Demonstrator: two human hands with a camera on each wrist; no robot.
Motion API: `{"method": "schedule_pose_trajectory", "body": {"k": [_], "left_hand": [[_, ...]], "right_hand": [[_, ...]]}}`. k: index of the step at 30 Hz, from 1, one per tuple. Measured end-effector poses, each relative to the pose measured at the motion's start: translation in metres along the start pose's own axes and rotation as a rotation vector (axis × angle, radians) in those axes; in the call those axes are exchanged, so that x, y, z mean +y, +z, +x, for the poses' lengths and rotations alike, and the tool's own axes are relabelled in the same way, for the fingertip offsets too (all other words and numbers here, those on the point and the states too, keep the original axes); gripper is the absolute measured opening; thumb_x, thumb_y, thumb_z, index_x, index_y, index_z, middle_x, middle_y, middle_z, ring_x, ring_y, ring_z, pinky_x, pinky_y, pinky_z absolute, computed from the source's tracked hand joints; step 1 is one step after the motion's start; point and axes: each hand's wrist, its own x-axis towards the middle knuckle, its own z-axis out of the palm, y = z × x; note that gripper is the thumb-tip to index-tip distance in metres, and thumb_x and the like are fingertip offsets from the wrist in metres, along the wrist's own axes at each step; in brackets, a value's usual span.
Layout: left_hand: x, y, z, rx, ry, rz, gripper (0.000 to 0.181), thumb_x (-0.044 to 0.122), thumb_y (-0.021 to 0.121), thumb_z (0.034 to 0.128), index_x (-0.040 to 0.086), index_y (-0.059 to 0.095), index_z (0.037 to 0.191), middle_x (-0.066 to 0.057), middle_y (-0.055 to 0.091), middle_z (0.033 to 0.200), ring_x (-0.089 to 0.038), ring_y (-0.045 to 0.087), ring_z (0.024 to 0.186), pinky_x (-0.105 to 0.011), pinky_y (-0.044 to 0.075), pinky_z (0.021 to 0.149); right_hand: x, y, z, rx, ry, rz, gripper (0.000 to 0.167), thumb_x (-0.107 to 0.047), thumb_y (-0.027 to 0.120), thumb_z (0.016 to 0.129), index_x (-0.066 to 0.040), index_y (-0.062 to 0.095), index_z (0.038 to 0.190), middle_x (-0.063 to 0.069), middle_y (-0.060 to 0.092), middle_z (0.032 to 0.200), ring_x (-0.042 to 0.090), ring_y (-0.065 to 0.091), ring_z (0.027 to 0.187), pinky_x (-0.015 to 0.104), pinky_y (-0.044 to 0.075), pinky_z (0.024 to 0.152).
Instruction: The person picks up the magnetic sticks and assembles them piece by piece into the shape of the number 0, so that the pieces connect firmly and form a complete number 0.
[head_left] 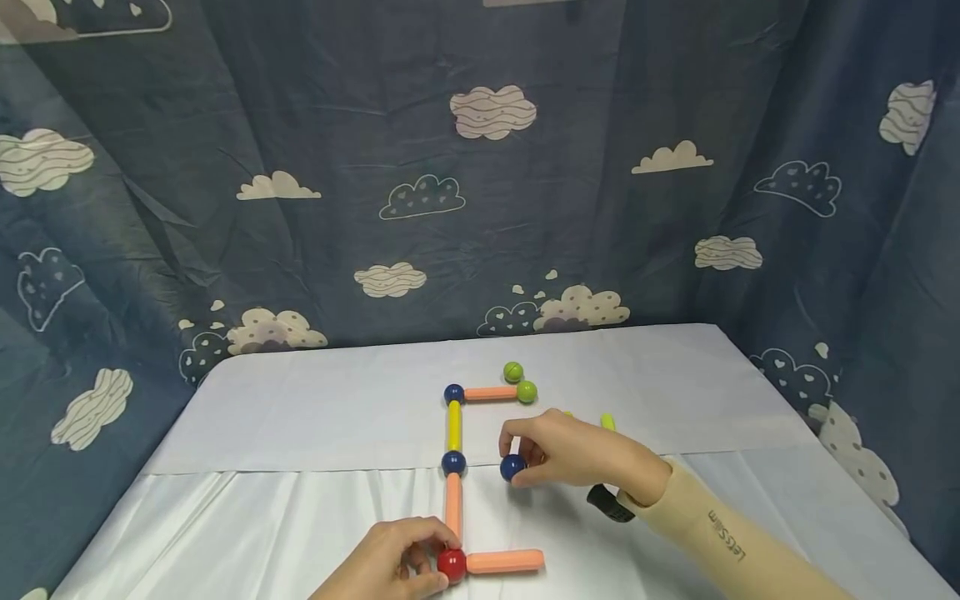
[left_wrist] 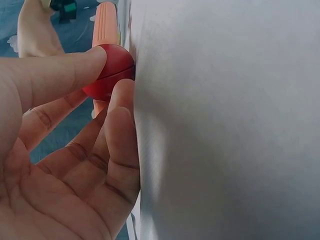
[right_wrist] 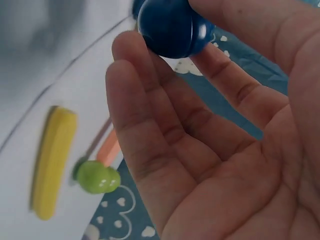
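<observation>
We are pinching a blue ball [head_left: 513, 467] in our right hand [head_left: 558, 450], just right of the stick-and-ball chain [head_left: 453, 463], and pinching its red ball [head_left: 452, 565] with our left hand [head_left: 397, 557], probably steadying it, while our right arm [head_left: 720, 517] is partly hiding a yellow-green stick [head_left: 608, 422] overhead.

Left grip [left_wrist: 70, 150] pinching a red ball [left_wrist: 119, 61], ridged orange stick [left_wrist: 105, 25] against it, white cloth [left_wrist: 230, 120] alongside
</observation>
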Motion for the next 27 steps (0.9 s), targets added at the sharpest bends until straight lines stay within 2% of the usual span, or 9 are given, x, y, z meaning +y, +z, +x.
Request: {"method": "schedule_pose_trajectory", "body": {"k": [8,11,13,18,27], "left_hand": [[0.001,-0.001,0.0,0.0,-0.009,0.0,0.025,0.006,0.082,0.0905,0.017,0.076,0.113,0.004,0.075,0.1,-0.001,0.061,0.074,-0.018,0.049,0.063],[0.0,-0.001,-0.001,0.002,0.016,0.002,0.025,0.006,0.082,0.0907,0.016,0.076,0.113,0.001,0.076,0.1,0.001,0.061,0.074,-0.018,0.049,0.062],[-0.001,-0.001,-0.002,0.005,0.032,0.002,0.024,0.006,0.081,0.0913,0.016,0.076,0.113,0.002,0.076,0.1,0.001,0.061,0.073,-0.018,0.05,0.062],[-0.004,-0.002,-0.002,0.006,0.045,0.001,0.026,0.003,0.08,0.0913,0.016,0.075,0.114,0.014,0.072,0.098,0.002,0.06,0.073,-0.018,0.05,0.061],[-0.004,-0.002,-0.001,-0.001,0.065,-0.001,0.026,0.004,0.08,0.091,0.014,0.075,0.115,0.016,0.071,0.098,0.003,0.06,0.073,-0.018,0.049,0.06]], "right_hand": [[0.014,0.008,-0.024,-0.026,0.026,0.058,0.028,-0.019,0.089,0.09,-0.023,0.067,0.106,-0.01,0.068,0.084,0.007,0.06,0.074,0.023,0.052,0.07],[0.019,0.012,-0.031,-0.03,0.029,0.065,0.028,-0.02,0.089,0.09,-0.024,0.067,0.106,-0.01,0.065,0.081,0.005,0.057,0.072,0.022,0.049,0.067],[0.022,0.015,-0.036,-0.033,0.026,0.081,0.028,-0.021,0.089,0.09,-0.024,0.066,0.106,-0.01,0.063,0.079,0.004,0.055,0.07,0.021,0.047,0.065],[0.03,0.023,-0.047,-0.04,0.032,0.136,0.028,-0.02,0.089,0.089,-0.024,0.066,0.105,-0.009,0.061,0.078,0.003,0.053,0.069,0.02,0.044,0.063],[0.036,0.033,-0.063,-0.054,0.053,0.16,0.03,-0.023,0.091,0.087,-0.024,0.067,0.104,-0.009,0.061,0.079,0.001,0.052,0.069,0.019,0.043,0.063]]}}
